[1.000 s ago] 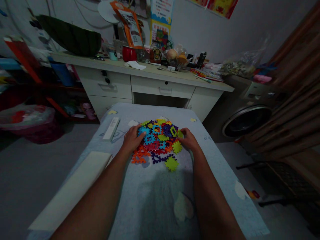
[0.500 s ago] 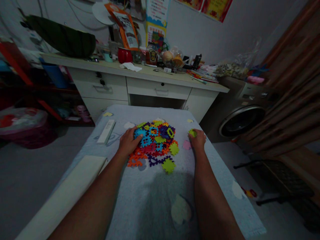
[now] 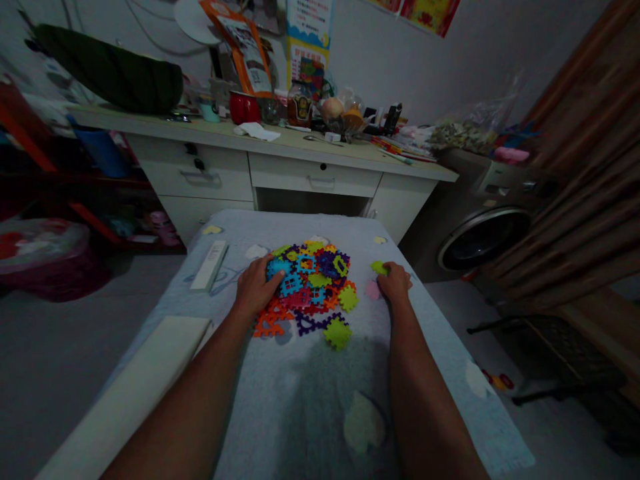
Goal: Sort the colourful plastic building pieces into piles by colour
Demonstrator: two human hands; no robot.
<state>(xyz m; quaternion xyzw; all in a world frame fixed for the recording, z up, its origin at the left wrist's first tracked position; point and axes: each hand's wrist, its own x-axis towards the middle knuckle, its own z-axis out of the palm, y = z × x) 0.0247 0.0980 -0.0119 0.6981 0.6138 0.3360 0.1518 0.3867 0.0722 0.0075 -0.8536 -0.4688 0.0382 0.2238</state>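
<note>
A heap of colourful toothed interlocking plastic tiles (image 3: 319, 280) lies on the cloth-covered table. At its left edge is my left hand (image 3: 255, 287), closed round a light blue interlocking tile (image 3: 279, 268) with the thumb over it. Apart from the heap, on the right, my right hand (image 3: 396, 283) pinches a green interlocking tile (image 3: 379, 267) between thumb and fingers. Two other green tiles, one square tile (image 3: 348, 298) and one lower tile (image 3: 338, 333), sit along the heap's near right side. Orange pieces (image 3: 270, 320) and a purple piece (image 3: 309, 323) lie at the front.
On the table's left are a small white box (image 3: 210, 266) and a long white box (image 3: 130, 393). Behind the table stands a white desk (image 3: 295, 150) loaded with jars, a red mug (image 3: 244, 107) and papers. A washing machine (image 3: 480, 213) is at the right.
The green tile in my right hand has turned and now sticks out further left from the fingers. My left hand stays at the heap. The view has shifted slightly.
</note>
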